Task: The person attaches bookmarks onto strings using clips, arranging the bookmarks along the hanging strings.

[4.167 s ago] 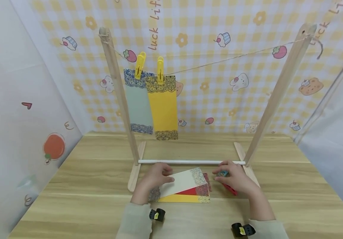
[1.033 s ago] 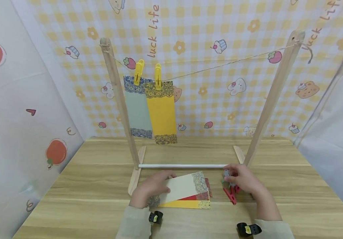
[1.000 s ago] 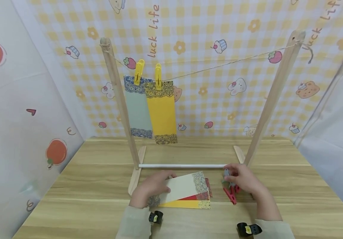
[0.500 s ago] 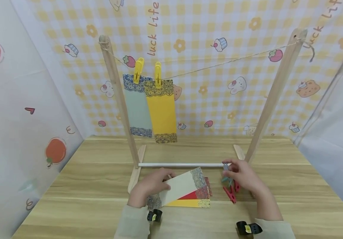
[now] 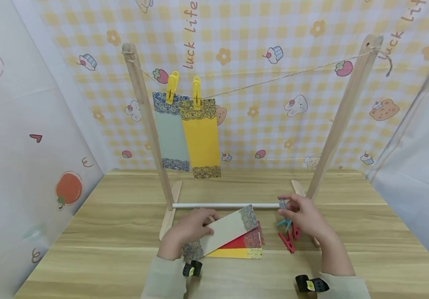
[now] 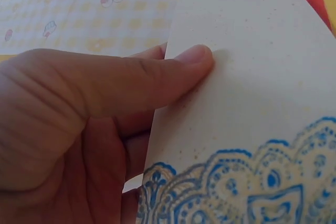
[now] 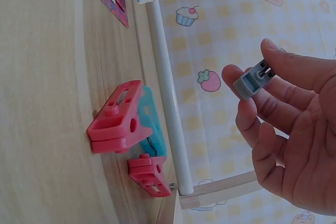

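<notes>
My left hand [image 5: 190,232] pinches the left long edge of a cream card [image 6: 252,66] with lace-patterned ends, thumb on its face. In the head view the card [image 5: 227,230] is tilted, its right end raised above a red card [image 5: 237,241] and a yellow card [image 5: 229,253]. My right hand [image 5: 305,214] holds a small grey clothespin [image 7: 254,79] between thumb and fingers, lifted above the table. Below it lie two red clothespins [image 7: 118,119] and a teal clothespin [image 7: 151,121].
A wooden frame, with a left post [image 5: 147,116], a right post [image 5: 343,116] and a white crossbar [image 5: 225,205], stands behind my hands. On its string [image 5: 274,78], two yellow clothespins [image 5: 196,92] hold a pale green card [image 5: 172,139] and a yellow card [image 5: 201,143].
My right hand has picked up the grey clothespin and raised it from the other clothespins. My left hand has lifted the cream card's right end, and the card is more tilted.
</notes>
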The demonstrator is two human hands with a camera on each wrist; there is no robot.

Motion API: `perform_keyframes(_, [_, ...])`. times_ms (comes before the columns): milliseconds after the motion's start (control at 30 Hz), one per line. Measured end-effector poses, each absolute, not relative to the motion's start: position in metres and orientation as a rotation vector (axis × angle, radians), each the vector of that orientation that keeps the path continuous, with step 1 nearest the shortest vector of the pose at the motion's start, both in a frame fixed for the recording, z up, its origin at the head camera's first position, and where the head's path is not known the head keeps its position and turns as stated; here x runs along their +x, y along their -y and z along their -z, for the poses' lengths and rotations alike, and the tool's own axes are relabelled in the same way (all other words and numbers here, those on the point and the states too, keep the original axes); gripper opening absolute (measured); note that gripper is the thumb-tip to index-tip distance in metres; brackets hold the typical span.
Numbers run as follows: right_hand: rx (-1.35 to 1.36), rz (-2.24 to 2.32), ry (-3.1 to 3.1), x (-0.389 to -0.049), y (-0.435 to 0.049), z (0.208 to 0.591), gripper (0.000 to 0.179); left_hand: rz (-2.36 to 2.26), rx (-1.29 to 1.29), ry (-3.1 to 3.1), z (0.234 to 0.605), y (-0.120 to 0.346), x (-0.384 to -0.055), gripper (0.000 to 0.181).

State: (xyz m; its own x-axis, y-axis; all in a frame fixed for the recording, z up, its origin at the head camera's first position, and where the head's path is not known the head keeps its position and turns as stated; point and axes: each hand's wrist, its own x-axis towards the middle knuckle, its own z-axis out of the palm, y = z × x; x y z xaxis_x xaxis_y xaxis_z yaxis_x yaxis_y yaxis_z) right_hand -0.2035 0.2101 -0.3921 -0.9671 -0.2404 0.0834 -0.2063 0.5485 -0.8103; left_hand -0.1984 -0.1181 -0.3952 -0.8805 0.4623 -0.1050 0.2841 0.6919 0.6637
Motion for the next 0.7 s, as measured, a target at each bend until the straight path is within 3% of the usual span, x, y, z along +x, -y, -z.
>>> perform_keyframes(700, [-0.456, 1.406, -2.783, -0.199, -0.206, 0.379, 0.047, -1.044, 0.683, -2.601, 0.382, 0.114, -0.194, 0.025])
